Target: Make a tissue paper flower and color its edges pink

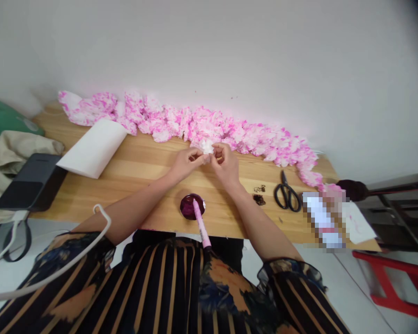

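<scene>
Between my two hands, above the middle of the table, is a small white ruffled paper flower point(207, 146). My left hand point(187, 162) pinches its left lower side between thumb and fingers. On the other side my right hand point(225, 163) has its thumb and fingertips closed on the flower too. Just behind lies a long row of pink-edged white paper flowers point(205, 123). Nearer my body, a pink marker point(201, 222) leans across a small round dish of dark purple liquid point(187, 207).
Black-handled scissors point(287, 195) and small piles of dark thin ties point(259, 199) lie to the right, near a blurred phone point(322, 220) and a stained white sheet point(357, 222). White paper point(94, 147) and a black power bank point(33, 181) are on the left. A pale cable point(104, 222) crosses my left arm.
</scene>
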Demonstrator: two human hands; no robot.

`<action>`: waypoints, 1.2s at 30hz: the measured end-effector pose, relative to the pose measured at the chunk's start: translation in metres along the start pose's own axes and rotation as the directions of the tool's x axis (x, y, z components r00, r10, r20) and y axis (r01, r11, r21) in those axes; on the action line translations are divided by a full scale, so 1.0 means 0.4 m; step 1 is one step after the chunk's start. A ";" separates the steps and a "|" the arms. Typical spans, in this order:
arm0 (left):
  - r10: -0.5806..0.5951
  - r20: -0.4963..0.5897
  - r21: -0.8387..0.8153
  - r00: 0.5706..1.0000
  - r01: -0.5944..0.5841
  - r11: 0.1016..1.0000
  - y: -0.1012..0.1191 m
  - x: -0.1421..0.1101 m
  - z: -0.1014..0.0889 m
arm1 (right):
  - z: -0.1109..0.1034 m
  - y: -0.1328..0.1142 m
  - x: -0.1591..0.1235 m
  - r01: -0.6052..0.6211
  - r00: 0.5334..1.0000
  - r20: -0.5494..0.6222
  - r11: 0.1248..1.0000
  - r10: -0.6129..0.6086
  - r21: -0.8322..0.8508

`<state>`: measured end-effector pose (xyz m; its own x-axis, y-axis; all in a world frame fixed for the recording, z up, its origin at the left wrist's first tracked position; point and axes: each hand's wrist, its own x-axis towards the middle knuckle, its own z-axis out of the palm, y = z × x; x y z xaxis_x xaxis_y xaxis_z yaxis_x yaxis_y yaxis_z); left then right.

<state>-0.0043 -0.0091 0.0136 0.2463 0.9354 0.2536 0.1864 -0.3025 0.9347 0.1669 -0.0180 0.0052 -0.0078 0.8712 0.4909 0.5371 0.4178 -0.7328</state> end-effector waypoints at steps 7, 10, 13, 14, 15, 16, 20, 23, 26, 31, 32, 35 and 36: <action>-0.061 0.031 -0.113 0.998 0.064 0.992 -0.034 0.013 0.004 | -0.004 -0.012 0.000 0.026 0.999 0.032 1.000 -0.025 -0.013; -0.059 0.049 -0.171 0.997 0.066 0.983 -0.036 0.013 0.002 | -0.005 -0.012 0.000 -0.034 0.999 0.020 0.999 0.034 0.009; -0.064 0.049 -0.217 0.997 0.073 0.973 -0.035 0.014 0.001 | -0.004 -0.009 0.000 -0.068 0.998 0.013 0.998 0.068 0.018; -0.069 0.049 -0.233 0.996 0.079 0.969 -0.034 0.014 0.000 | -0.004 -0.008 0.001 -0.068 0.998 0.013 0.998 0.067 0.020; -0.076 0.050 -0.248 0.996 0.086 0.965 -0.033 0.014 0.000 | -0.004 -0.008 0.001 -0.061 0.998 0.016 0.998 0.061 0.020; -0.082 0.053 -0.263 0.995 0.093 0.960 -0.032 0.014 -0.001 | -0.004 -0.008 0.001 -0.047 0.999 0.021 0.999 0.047 0.018; -0.097 0.068 -0.301 0.993 0.113 0.947 -0.027 0.014 -0.004 | -0.008 -0.011 0.002 0.058 0.997 0.051 0.998 -0.057 -0.023; -0.095 0.070 -0.306 0.993 0.112 0.945 -0.024 0.012 -0.004 | -0.011 -0.012 0.001 0.112 0.992 0.067 0.992 -0.108 -0.060; -0.087 0.065 -0.302 0.994 0.102 0.948 -0.024 0.011 -0.005 | -0.010 -0.009 0.001 0.125 0.990 0.076 0.990 -0.120 -0.059; -0.050 0.037 -0.371 0.998 0.060 0.927 -0.032 0.016 -0.009 | -0.004 0.005 0.009 -0.091 0.995 0.057 0.983 0.083 0.159; -0.051 0.018 -0.393 0.999 0.054 0.918 -0.034 0.018 -0.010 | -0.004 0.008 0.012 -0.163 0.986 0.060 0.957 0.153 0.239; -0.080 -0.050 -0.417 0.995 0.052 0.907 -0.040 0.026 -0.010 | -0.008 0.011 0.021 -0.301 0.952 0.088 0.848 0.293 0.436; -0.089 -0.073 -0.409 0.993 0.052 0.911 -0.041 0.028 -0.009 | -0.009 0.009 0.023 -0.320 0.945 0.101 0.822 0.310 0.471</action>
<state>-0.0079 0.0069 0.0019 0.1587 0.9695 0.1865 -0.2061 -0.1522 0.9666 0.1719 -0.0094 0.0089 0.0743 0.9791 0.1894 0.0470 0.1863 -0.9814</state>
